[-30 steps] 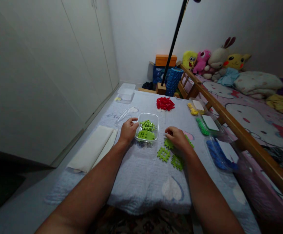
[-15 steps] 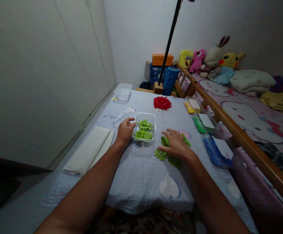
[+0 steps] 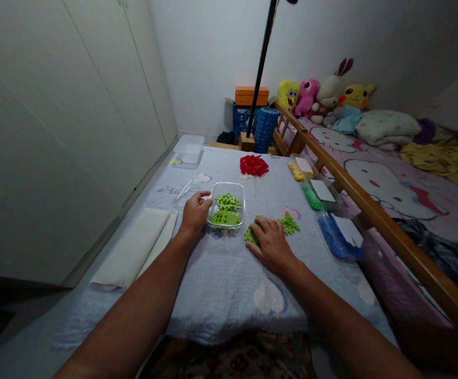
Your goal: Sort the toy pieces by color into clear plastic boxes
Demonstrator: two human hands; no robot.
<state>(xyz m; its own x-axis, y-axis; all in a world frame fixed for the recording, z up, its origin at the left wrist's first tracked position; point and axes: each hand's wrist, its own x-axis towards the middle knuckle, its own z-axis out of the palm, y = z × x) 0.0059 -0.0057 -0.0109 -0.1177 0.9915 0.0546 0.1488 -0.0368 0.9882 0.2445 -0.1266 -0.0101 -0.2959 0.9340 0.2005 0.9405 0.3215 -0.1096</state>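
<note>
My left hand (image 3: 196, 213) pinches the left rim of a clear plastic container (image 3: 242, 206), thumb and index finger at its edge. Inside the container lie light-green interlocking plastic pieces (image 3: 227, 217), some joined into a flat patch. To the right, my right hand (image 3: 270, 241) rests palm down over a pile of the same green pieces (image 3: 289, 225), fingers slightly bent and thumb apart. The hand hides part of this pile; pieces show by the thumb and beyond the fingers. Behind the left hand a clear lid (image 3: 191, 190) leans or lies beside the container.
A heap of red pieces (image 3: 254, 165) lies at the back. Along the right edge stand clear boxes with yellow (image 3: 296, 171), green (image 3: 311, 196) and blue pieces (image 3: 333, 237). An empty-looking clear box (image 3: 189, 150) is back left, a folded cloth (image 3: 134, 247) at left. A wooden bed rail (image 3: 355, 195) borders the right.
My right hand has lowered onto the green pile, and the nearer loose pieces are now pushed forward or covered. The left hand keeps its hold. The view has turned slightly right.
</note>
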